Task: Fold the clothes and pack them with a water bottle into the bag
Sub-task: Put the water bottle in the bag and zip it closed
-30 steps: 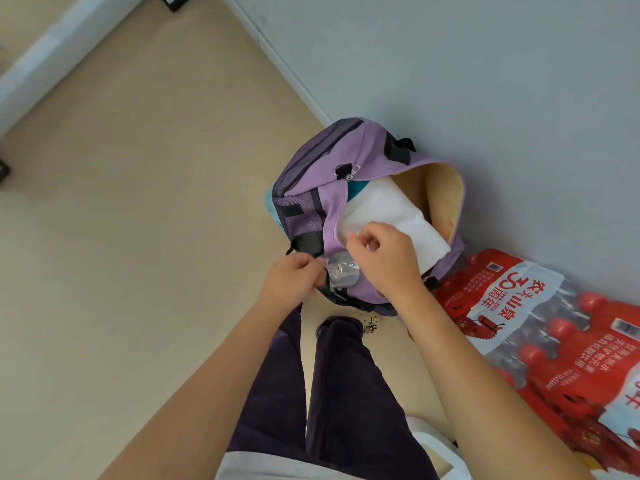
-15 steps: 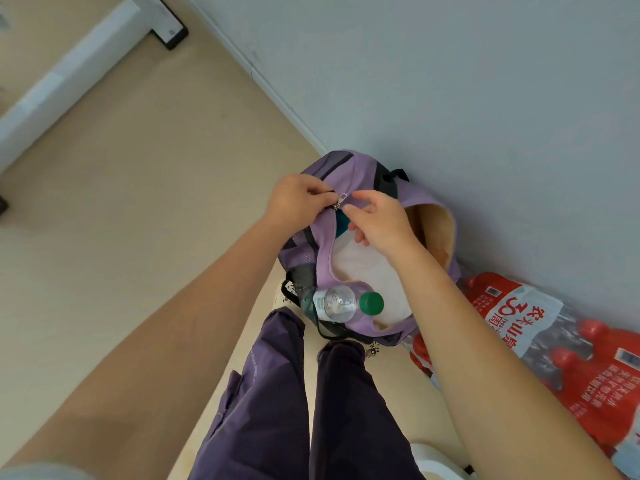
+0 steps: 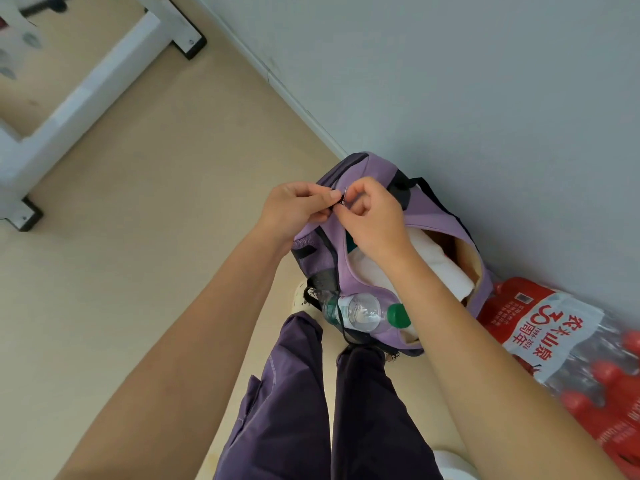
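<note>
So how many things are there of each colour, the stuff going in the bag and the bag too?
Purple: 1, the backpack
White: 1, the folded clothes
Clear with a green cap: 1, the water bottle
Teal: 1, a bit of cloth peeking out inside
Total: 4

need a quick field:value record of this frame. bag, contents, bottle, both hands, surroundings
bag: purple backpack on the floor against the wall, main opening unzipped
contents: folded white clothes visible inside; something teal beside them
bottle: clear water bottle with green cap, in the mesh side pocket, cap sticking out
left hand: pinches at the zipper pull at the bag's top
right hand: pinches at the same zipper pull
surroundings: red shrink-wrapped pack of bottles right of the bag; white furniture frame at upper left
</note>
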`<state>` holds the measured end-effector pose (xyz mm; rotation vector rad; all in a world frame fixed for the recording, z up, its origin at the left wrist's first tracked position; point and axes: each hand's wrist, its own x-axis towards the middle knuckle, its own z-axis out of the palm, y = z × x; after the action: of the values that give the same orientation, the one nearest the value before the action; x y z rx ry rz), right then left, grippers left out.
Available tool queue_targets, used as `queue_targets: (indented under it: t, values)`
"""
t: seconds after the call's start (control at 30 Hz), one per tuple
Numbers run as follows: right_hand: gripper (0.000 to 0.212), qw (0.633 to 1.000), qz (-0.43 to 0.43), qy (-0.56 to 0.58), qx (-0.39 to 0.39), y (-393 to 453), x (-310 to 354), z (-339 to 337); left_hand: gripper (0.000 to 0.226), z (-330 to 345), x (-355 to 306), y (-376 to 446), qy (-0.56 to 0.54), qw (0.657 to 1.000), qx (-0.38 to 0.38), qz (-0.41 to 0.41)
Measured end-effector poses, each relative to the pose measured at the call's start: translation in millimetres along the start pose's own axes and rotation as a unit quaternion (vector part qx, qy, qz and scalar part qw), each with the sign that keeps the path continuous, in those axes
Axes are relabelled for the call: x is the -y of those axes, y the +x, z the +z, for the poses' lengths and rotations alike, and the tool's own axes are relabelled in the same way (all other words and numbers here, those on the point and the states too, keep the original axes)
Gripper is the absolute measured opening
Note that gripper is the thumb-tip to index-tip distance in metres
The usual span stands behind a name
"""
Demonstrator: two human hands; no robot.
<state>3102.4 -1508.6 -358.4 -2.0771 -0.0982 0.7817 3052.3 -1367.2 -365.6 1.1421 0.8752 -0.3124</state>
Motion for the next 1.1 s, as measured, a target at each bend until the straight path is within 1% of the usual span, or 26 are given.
queue_targets:
  t: [0.1, 0.33, 0.5, 0.6, 0.67, 0.73, 0.77, 0.8, 0.83, 0.87, 0.9, 0.93, 0.97, 1.0, 1.03, 1.07, 1.1]
  values:
    - [0.019, 1.0, -0.008, 0.02, -0.009, -4, 1, 4, 0.005, 0, 6, -4, -0.014, 1.0, -0.017, 0.016]
    - [0.009, 0.999, 0.032, 0.014, 0.009, -8, 4, 3, 0.008, 3, 18, -12, -0.032, 0.996, -0.065, 0.046]
    - [0.02, 0.994, 0.041, -0.102, -0.003, -27, -7, -15, 0.014, 12, 18, -18, -0.009, 0.99, -0.125, 0.071]
    - [0.024, 0.988, 0.078, -0.135, 0.003, -48, -21, -29, 0.016, 19, 16, -24, -0.021, 0.976, -0.196, 0.092]
    - [0.025, 0.985, 0.125, -0.12, -0.016, -71, -40, -44, 0.016, 23, 16, -27, -0.026, 0.96, -0.257, 0.103]
    - [0.024, 0.977, 0.19, -0.055, -0.078, -102, -66, -63, 0.012, 24, 15, -28, -0.01, 0.95, -0.295, 0.105]
    - [0.023, 0.968, 0.225, -0.008, -0.111, -118, -78, -71, 0.008, 25, 15, -29, 0.027, 0.947, -0.3, 0.108]
    - [0.022, 0.957, 0.253, 0.039, -0.135, -132, -86, -75, 0.004, 26, 15, -33, 0.086, 0.943, -0.299, 0.122]
    - [0.021, 0.946, 0.277, 0.086, -0.148, -142, -91, -75, 0.006, 30, 15, -38, 0.153, 0.932, -0.289, 0.152]
    - [0.021, 0.934, 0.295, 0.132, -0.152, -148, -93, -72, 0.012, 36, 16, -45, 0.211, 0.918, -0.27, 0.201]
    - [0.021, 0.923, 0.307, 0.175, -0.152, -148, -93, -67, 0.02, 44, 17, -53, 0.254, 0.905, -0.233, 0.25]
    - [0.023, 0.915, 0.307, 0.213, -0.152, -145, -90, -62, 0.027, 53, 19, -60, 0.289, 0.9, -0.17, 0.278]
    - [0.026, 0.909, 0.301, 0.245, -0.15, -141, -85, -58, 0.033, 63, 21, -67, 0.326, 0.898, -0.085, 0.282]
    - [0.029, 0.905, 0.292, 0.272, -0.146, -137, -79, -57, 0.039, 71, 26, -71, 0.379, 0.886, 0.007, 0.266]
    - [0.031, 0.902, 0.283, 0.295, -0.14, -133, -74, -56, 0.047, 78, 31, -74, 0.444, 0.859, 0.087, 0.24]
    - [0.033, 0.898, 0.274, 0.317, -0.133, -130, -70, -58, 0.055, 81, 37, -74, 0.506, 0.822, 0.142, 0.219]
    - [0.033, 0.894, 0.266, 0.337, -0.125, -128, -67, -61, 0.061, 82, 43, -72, 0.55, 0.791, 0.17, 0.209]
